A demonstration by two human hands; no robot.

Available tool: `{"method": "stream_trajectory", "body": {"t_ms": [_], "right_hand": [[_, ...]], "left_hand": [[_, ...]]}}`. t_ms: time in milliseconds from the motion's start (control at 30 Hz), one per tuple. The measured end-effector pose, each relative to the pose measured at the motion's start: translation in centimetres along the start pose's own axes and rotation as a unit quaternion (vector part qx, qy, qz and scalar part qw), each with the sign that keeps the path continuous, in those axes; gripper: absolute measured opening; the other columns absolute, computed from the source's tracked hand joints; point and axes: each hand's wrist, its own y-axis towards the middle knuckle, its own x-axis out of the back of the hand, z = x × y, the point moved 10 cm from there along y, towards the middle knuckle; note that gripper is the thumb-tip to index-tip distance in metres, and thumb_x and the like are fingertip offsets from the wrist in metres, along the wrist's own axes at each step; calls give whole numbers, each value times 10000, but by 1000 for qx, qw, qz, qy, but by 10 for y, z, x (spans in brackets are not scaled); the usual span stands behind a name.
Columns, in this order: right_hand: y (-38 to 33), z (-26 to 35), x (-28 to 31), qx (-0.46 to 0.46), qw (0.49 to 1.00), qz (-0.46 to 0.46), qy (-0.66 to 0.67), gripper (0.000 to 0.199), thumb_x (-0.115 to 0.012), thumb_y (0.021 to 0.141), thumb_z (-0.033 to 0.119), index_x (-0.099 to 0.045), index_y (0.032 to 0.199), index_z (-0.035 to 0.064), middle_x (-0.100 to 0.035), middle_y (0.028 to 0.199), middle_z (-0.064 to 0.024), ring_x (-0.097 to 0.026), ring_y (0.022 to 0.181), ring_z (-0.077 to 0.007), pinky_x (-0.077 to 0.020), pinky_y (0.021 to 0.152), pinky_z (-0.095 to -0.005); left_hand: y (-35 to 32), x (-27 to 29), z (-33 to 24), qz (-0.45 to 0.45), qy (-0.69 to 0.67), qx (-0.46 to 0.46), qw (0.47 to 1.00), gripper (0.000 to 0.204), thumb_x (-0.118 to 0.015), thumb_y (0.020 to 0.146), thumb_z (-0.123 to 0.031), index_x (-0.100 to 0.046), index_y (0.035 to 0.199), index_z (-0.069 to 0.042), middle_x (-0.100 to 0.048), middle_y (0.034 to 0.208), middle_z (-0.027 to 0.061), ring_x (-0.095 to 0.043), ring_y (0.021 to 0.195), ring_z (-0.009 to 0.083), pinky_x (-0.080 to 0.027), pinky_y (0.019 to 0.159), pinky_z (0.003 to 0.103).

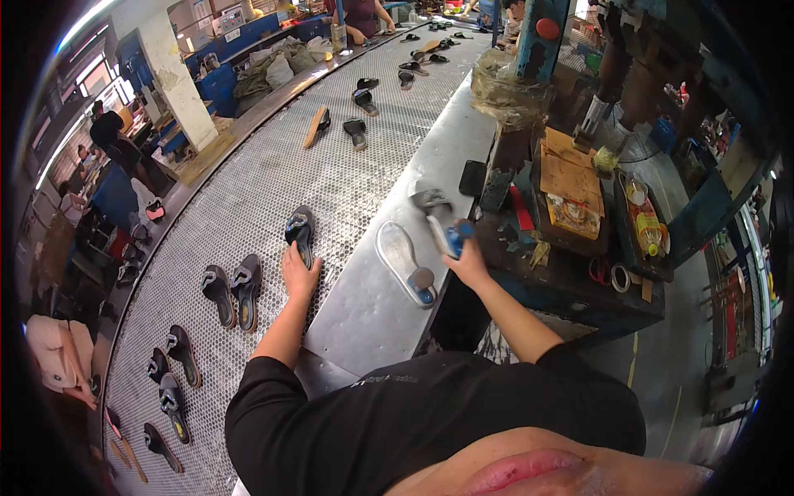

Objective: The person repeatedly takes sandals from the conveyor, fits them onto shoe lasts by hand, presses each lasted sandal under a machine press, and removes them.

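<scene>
A black sandal with a shiny strap (300, 225) rests on the perforated metal surface (364, 165), the left hand's (299, 275) fingers bracketing its heel, grip unclear. The right hand's (469, 263) fingers curl around a blurred blue-and-white sole-shaped piece (454, 238) by the smooth silver desk (356, 310).

White tape roll (614, 279), plastic bottle (650, 234); pale pillar (185, 95)

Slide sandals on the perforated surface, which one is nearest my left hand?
The single slide sandal with its heel at your left hand; the others, including the side-by-side pair to its left, lie apart from the hand.
</scene>
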Motion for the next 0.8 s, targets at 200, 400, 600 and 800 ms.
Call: {"method": "stream_trajectory", "body": {"t_ms": [200, 400, 600, 800], "right_hand": [[-45, 43, -14, 68, 989, -114, 70, 893, -741, 670, 33, -257, 1419, 3, -341, 1436, -215, -330, 1351, -371, -255, 1143, -418], [-92, 76, -55, 107, 981, 82, 142, 759, -672, 719, 53, -328, 1393, 0, -399, 1401, -203, -368, 1345, -352, -293, 1121, -392], [-91, 80, -86, -17, 974, 114, 195, 366, -752, 839, 245, -613, 1068, -5, -692, 896, -67, -612, 824, -92, -498, 751, -279], [-136, 154, -53, -78, 868, 134, 473, 375, -727, 859, 101, -530, 1154, -19, -650, 906, -48, -624, 857, -118, -523, 771, -295]], "left_hand": [[-12, -3, 16, 17, -14, -21, 1000, 625, -697, 814, -305, -495, 1326, -7, -526, 1302, 226, -472, 1229, 379, -362, 1049, 438], [-24, 0, 51, 74, -671, 279, 683, 453, -620, 892, -230, -501, 1263, 2, -662, 1061, 150, -666, 923, 281, -534, 748, 331], [-91, 41, -70, 164, -746, 191, 616, 534, -632, 867, -105, -421, 1356, -64, -613, 997, 115, -651, 831, 284, -540, 706, 407], [-79, 50, -32, 137, -602, 86, 782, 411, -683, 842, -204, -561, 1140, 50, -609, 832, 99, -605, 731, 198, -522, 662, 320]]}}
